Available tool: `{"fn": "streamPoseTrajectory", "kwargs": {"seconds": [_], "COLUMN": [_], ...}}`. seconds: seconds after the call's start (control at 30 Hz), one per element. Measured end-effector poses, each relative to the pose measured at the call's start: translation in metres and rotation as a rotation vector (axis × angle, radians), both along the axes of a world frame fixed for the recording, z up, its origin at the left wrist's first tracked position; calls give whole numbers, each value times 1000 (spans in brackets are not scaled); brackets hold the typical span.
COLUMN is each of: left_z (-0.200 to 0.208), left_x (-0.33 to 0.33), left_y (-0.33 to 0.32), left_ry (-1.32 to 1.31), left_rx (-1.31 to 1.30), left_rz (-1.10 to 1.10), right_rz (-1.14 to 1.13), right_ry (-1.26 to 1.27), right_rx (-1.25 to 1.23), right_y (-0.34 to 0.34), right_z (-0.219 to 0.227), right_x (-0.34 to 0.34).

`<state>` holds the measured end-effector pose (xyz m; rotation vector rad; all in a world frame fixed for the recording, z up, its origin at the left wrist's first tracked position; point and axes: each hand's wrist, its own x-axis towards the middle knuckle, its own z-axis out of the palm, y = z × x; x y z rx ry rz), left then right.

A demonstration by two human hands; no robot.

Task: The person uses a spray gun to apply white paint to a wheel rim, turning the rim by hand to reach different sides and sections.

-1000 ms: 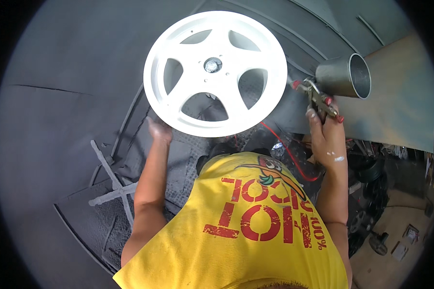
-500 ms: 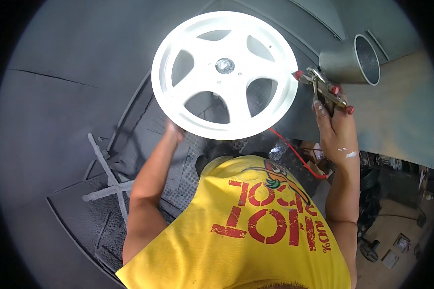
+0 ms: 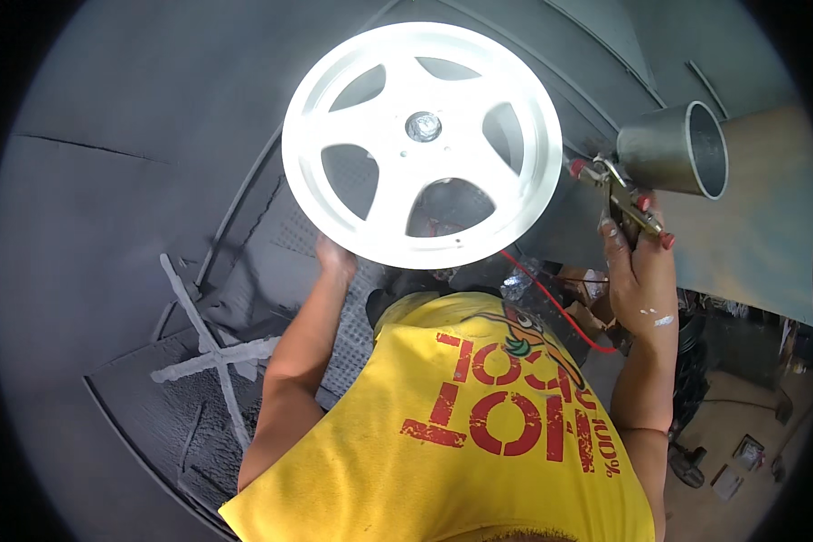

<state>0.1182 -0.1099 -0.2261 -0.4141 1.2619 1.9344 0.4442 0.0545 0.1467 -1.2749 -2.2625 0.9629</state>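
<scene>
A white five-spoke car wheel (image 3: pixel 393 185) faces up in front of me, with crumpled foil in its hub hole (image 3: pixel 424 126). My left hand (image 3: pixel 336 259) is at the wheel's near left edge; its fingers pass beneath the rim and are hidden. To the right of the wheel, my right hand (image 3: pixel 643 280) is closed around a spray gun (image 3: pixel 630 206) with red-tipped parts. A grey metal cup (image 3: pixel 658 149) sits on the gun, tilted with its open end to the right. The gun's red nozzle points at the wheel's right rim, a small gap away.
A red hose (image 3: pixel 560 309) runs below the wheel toward my right arm. Tape-like grey strips form a cross (image 3: pixel 215 352) at left. Grey sheeting (image 3: pixel 108 235) covers the left side; a board (image 3: pixel 741 235) stands at right. Cartons and clutter (image 3: pixel 587 298) lie behind my right forearm.
The wheel has turned, its spokes and small rim hole now at different places. My right hand and the spray gun have shifted slightly right and nearer to me. My left hand has moved slightly right.
</scene>
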Motion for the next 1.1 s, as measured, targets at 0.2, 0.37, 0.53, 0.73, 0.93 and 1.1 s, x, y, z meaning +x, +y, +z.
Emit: {"fn": "streamPoseTrajectory", "kwargs": {"seconds": [0.2, 0.37, 0.53, 0.73, 0.93, 1.1], "left_z": [37, 38, 47, 51, 28, -4], "left_x": [61, 66, 57, 9, -27, -16], "left_y": [7, 2, 7, 10, 11, -11], "left_ry": [37, -2, 1, 69, 117, 71], "left_rx": [-84, 1, -35, -132, -105, -161], "left_rz": [65, -6, 41, -113, -194, -266], "right_rz": [268, 415, 142, -21, 108, 282], "right_ry": [-12, -247, -281, -347, -111, -102], "right_rx": [-100, -322, -28, 154, 384, 400], "right_y": [-19, -27, 4, 76, 99, 70], "right_z": [3, -8, -29, -46, -54, -34], "right_x": [-3, 11, 27, -21, -101, -149]}}
